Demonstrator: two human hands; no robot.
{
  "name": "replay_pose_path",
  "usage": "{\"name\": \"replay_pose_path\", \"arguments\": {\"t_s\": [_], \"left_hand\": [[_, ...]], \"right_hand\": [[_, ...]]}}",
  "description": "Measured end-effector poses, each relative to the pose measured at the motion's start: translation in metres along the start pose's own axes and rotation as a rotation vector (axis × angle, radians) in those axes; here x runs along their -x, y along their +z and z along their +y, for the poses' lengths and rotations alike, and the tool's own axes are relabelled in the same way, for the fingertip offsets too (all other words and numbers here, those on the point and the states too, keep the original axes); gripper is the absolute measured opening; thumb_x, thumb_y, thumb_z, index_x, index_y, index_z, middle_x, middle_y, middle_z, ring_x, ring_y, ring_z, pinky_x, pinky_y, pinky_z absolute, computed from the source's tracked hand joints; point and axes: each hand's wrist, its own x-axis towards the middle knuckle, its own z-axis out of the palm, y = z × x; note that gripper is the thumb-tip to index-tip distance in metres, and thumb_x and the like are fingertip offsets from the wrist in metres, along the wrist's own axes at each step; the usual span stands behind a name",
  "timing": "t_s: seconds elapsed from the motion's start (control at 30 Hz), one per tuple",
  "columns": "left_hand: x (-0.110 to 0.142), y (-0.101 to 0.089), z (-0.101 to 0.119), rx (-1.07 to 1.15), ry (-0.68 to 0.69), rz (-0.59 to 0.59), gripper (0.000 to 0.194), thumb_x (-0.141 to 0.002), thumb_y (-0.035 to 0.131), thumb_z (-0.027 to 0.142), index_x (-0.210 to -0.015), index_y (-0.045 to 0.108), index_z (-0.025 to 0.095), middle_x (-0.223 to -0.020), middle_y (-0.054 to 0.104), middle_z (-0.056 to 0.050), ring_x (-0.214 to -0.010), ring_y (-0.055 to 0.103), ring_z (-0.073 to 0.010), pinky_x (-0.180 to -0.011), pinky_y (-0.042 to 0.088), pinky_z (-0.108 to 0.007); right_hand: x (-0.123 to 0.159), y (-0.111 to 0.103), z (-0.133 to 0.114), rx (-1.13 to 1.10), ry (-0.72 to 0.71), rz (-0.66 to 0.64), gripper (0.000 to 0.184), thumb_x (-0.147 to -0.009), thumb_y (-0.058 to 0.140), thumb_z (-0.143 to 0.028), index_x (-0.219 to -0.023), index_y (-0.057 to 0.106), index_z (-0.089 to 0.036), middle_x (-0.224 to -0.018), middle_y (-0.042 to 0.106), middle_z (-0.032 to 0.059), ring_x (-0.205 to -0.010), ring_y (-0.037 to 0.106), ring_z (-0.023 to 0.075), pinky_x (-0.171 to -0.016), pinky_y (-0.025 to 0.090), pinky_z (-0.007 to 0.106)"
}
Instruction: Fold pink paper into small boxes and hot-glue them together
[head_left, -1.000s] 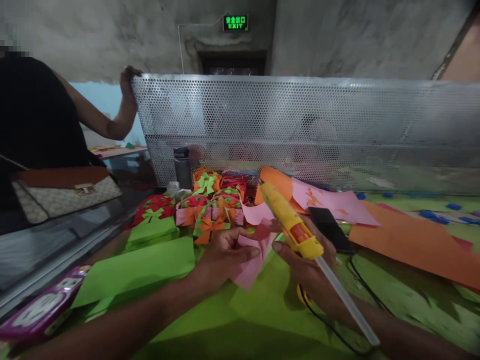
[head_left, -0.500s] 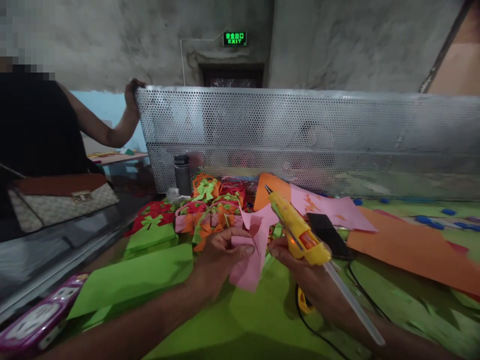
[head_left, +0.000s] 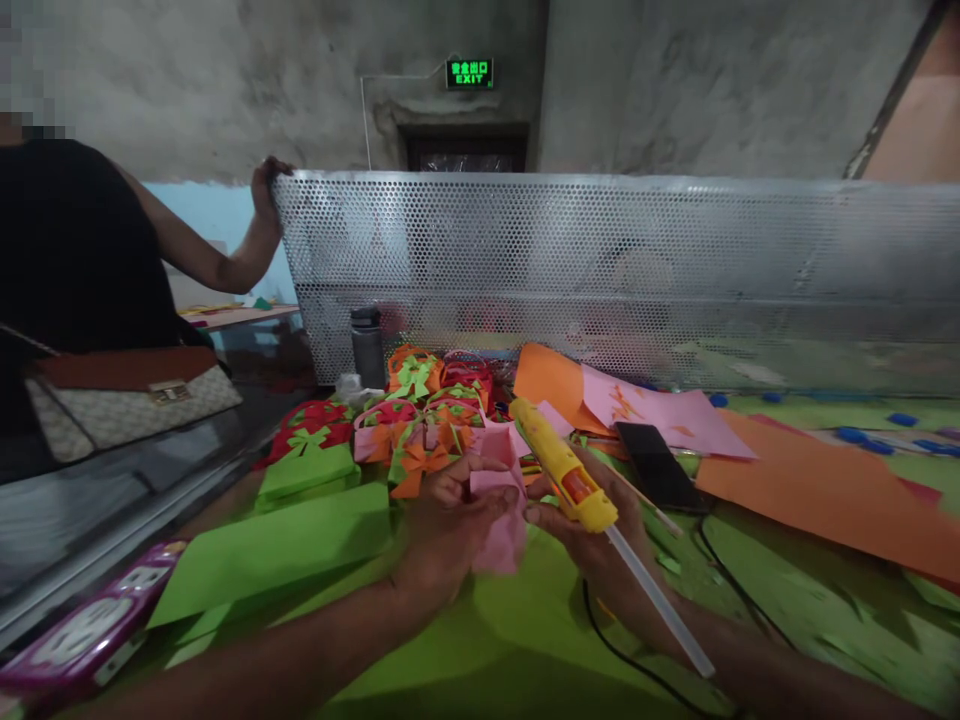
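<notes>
Grey wall, green EXIT sign (head_left: 469, 74), hands holding pink paper (head_left: 498, 530), yellow glue gun (head_left: 562, 470)

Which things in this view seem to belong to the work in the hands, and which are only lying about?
Seem part of the work:
pink paper, in the left hand
yellow glue gun, in the right hand
bow-trimmed paper bags, probably
green sheet, perhaps as material

Seem just lying about:
black phone
grey bottle
purple-and-white object
</notes>
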Motion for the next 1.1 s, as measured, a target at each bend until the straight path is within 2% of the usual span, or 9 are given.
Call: {"name": "replay_pose_path", "arguments": {"t_s": [0.13,0.27,0.37,0.5,0.6,0.77,0.9,1.1], "left_hand": [[0.003,0.005,0.001,0.006,0.001,-0.009,0.023,-0.055,0.073,0.02,-0.074,0.06,0.015,-0.059,0.062,0.001,-0.049,0.05,-0.0087,-0.047,0.039,-0.019],[0.005,0.005,0.0,-0.025,0.008,-0.002,0.022,-0.057,0.072,0.021,-0.074,0.059,0.016,-0.059,0.061,0.003,-0.047,0.049,-0.0075,-0.046,0.036,-0.018],[0.005,0.003,-0.002,-0.022,0.018,-0.04,0.019,-0.06,0.071,0.022,-0.074,0.059,0.016,-0.065,0.062,0.002,-0.051,0.05,-0.0077,-0.048,0.036,-0.018],[0.005,0.002,-0.004,-0.029,0.061,-0.106,0.014,-0.063,0.069,0.023,-0.07,0.06,0.014,-0.069,0.061,0.001,-0.056,0.05,-0.0075,-0.051,0.037,-0.017],[0.004,0.001,-0.005,-0.043,0.054,-0.125,0.015,-0.065,0.069,0.023,-0.069,0.059,0.014,-0.067,0.06,0.0,-0.057,0.05,-0.0079,-0.053,0.037,-0.018],[0.003,-0.001,-0.005,-0.083,0.052,-0.125,0.016,-0.064,0.069,0.023,-0.066,0.057,0.013,-0.057,0.053,0.004,-0.051,0.043,-0.0058,-0.048,0.033,-0.016],[0.002,-0.002,-0.005,-0.075,-0.008,-0.197,0.017,-0.068,0.067,0.027,-0.074,0.06,0.012,-0.065,0.057,0.001,-0.056,0.046,-0.0067,-0.052,0.035,-0.017],[0.002,-0.003,-0.009,0.006,-0.044,-0.229,0.019,-0.066,0.068,0.025,-0.077,0.061,0.011,-0.069,0.058,-0.001,-0.062,0.051,-0.0101,-0.057,0.038,-0.02]], "right_hand": [[0.0,-0.001,0.009,0.057,-0.003,0.063,0.055,-0.062,0.071,-0.018,-0.113,0.05,-0.026,-0.093,0.063,0.0028,-0.075,0.061,0.0165,-0.065,0.051,0.029],[0.0,-0.002,0.01,0.239,-0.042,0.072,0.053,-0.064,0.068,-0.019,-0.114,0.051,-0.024,-0.092,0.065,0.005,-0.074,0.062,0.0185,-0.063,0.052,0.03],[0.0,-0.003,0.009,0.218,-0.04,0.072,0.054,-0.067,0.066,-0.02,-0.118,0.048,-0.023,-0.095,0.064,0.0059,-0.075,0.063,0.0185,-0.063,0.052,0.029],[0.001,-0.005,0.01,0.182,-0.06,0.069,0.055,-0.068,0.066,-0.021,-0.119,0.046,-0.023,-0.099,0.062,0.0066,-0.081,0.062,0.019,-0.071,0.051,0.032],[0.0,-0.008,0.011,0.214,-0.088,0.072,0.054,-0.068,0.067,-0.02,-0.118,0.047,-0.023,-0.104,0.061,0.0069,-0.084,0.061,0.0195,-0.073,0.051,0.033],[-0.001,-0.009,0.009,0.251,-0.121,0.045,0.055,-0.069,0.066,-0.018,-0.119,0.046,-0.024,-0.1,0.062,0.0057,-0.079,0.061,0.0175,-0.069,0.051,0.031],[0.001,-0.011,0.008,0.295,-0.153,0.04,0.05,-0.071,0.062,-0.018,-0.117,0.047,-0.025,-0.104,0.061,0.0057,-0.083,0.062,0.0179,-0.07,0.051,0.029],[0.003,-0.013,0.008,0.391,-0.157,-0.02,0.051,-0.071,0.057,-0.013,-0.12,0.045,-0.023,-0.088,0.066,0.0036,-0.065,0.063,0.0152,-0.059,0.052,0.027]]}}
